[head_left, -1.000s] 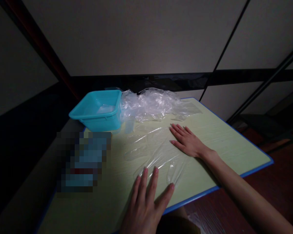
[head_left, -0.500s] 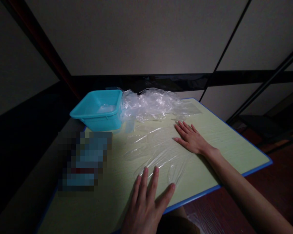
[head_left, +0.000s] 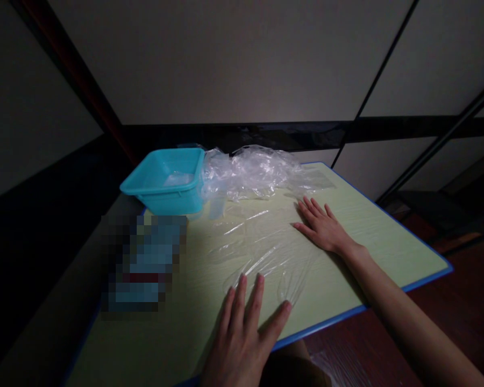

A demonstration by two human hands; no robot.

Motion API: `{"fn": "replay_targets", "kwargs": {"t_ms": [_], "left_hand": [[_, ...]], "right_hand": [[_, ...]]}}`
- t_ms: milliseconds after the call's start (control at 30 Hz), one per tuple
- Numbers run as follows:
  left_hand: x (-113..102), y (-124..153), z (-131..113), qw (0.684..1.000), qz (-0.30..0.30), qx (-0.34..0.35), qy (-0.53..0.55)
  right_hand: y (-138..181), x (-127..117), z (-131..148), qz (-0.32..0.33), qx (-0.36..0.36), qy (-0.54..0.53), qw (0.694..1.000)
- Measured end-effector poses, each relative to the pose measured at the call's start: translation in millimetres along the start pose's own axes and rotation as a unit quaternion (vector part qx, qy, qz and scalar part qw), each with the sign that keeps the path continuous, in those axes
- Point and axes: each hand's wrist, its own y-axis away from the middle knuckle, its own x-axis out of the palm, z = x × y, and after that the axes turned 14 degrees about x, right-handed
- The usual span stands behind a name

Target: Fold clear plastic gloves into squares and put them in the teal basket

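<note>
A clear plastic sheet (head_left: 262, 247) lies spread flat on the pale green table (head_left: 391, 236). My left hand (head_left: 242, 333) presses flat on the sheet's near edge, fingers stretched out and apart. My right hand (head_left: 322, 226) lies flat on the sheet's far right part, fingers extended toward the back. Neither hand grips anything.
A turquoise plastic tub (head_left: 169, 180) stands at the back left of the table. A crumpled heap of clear plastic (head_left: 250, 172) lies beside it at the back. A blurred-out object (head_left: 145, 263) sits at the left. The table has a blue edge; dark floor lies to the right.
My right hand has slid a little farther back and to the right across the sheet. My left hand has stayed in place.
</note>
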Motion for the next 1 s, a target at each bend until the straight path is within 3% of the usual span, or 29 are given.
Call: {"fn": "replay_targets", "kwargs": {"t_ms": [1000], "left_hand": [[1.9, 1.3, 0.7, 1.000, -0.010, 0.008, 0.010]], "right_hand": [[-1.4, 0.4, -0.9, 0.015, 0.010, -0.029, 0.999]]}}
